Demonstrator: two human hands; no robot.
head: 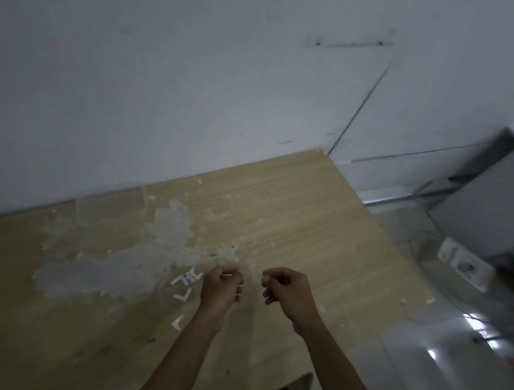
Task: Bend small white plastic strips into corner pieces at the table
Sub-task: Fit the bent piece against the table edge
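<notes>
Table (296,206): light wood-grain top, matt, fine parallel streaks running along it. A large irregular patch (130,263) where the finish is gone, showing flat pale grey underlayer with ragged, chipped edges. Small whitish flakes (229,253) scattered over the wood, dull and crumbly-looking.

Corner pieces (184,286): white plastic, smooth, slightly bright against the wood. A thin white strip (229,275) shows at the left hand (221,287); too small to judge finish.

Wall (167,70): painted, matt, even grey-white, with thin dark seams.

Floor (455,365): glossy, hard, pale, throwing sharp light reflections.

Socket strip (463,267): white plastic, smooth, low sheen.

Cabinet (501,199): flat pale panel, matt.
</notes>
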